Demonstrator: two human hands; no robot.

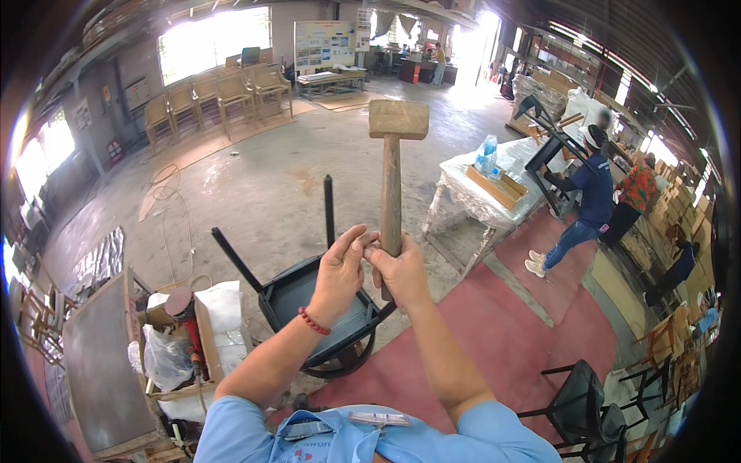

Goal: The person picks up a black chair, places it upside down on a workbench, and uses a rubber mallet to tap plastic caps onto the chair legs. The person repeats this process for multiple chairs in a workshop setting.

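A wooden mallet [391, 189] stands upright in front of me, its blocky head at the top. My right hand [400, 270] is closed round the lower part of its handle. Beside it, my left hand [340, 272], with a red bead bracelet at the wrist, has its thumb and fingertips drawn together close to the right thumb. Anything between those fingertips is too small to make out. Beneath my hands a black chair [289, 289] lies upside down, legs pointing up, partly hidden by my forearms.
A wooden box [204, 332] at left holds a red power tool [193, 343] and plastic wrap, beside a grey-topped table [104, 370]. A plastic-covered table [455, 166] stands right, where a person [594, 185] carries a black chair frame. Wooden chairs [224, 92] line the back; black chairs [575, 397] stand lower right.
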